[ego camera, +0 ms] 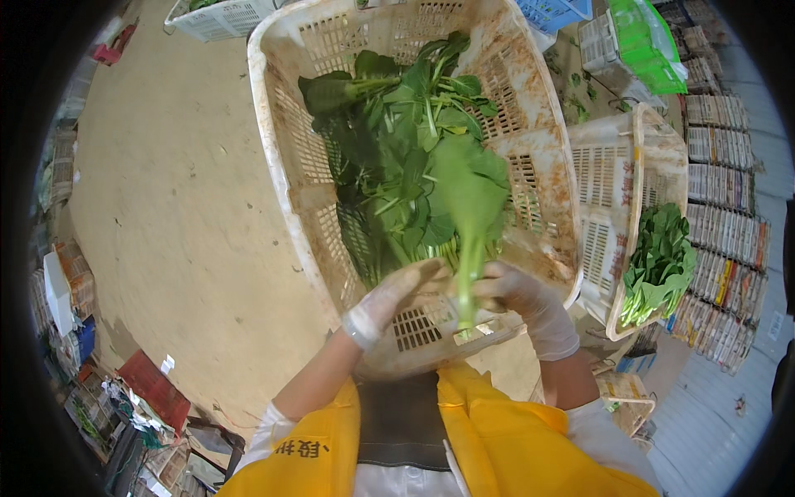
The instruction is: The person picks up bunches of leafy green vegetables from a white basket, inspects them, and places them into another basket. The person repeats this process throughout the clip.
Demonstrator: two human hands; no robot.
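A large white plastic crate (281, 180) with slatted walls and brown stains is in front of me. Loose leafy greens (404, 155) with pale stalks lie inside it. Above its near end, my right hand (512, 289) grips the stalks of a leafy green vegetable (469, 192), blurred by motion, with its leaves pointing away from me. My left hand (404, 295) is cupped just left of those stalks, its fingers apart and nothing visible in them. Thin whitish gloves cover both hands. Whether the left fingertips touch the stalks is hard to tell.
To the right, another white crate (599, 180) holds neatly laid greens (658, 267). Racks of stacked crates (720, 180) line the far right. A green crate (649, 46) and a blue crate (553, 13) stand at upper right. Left is tan floor (180, 205).
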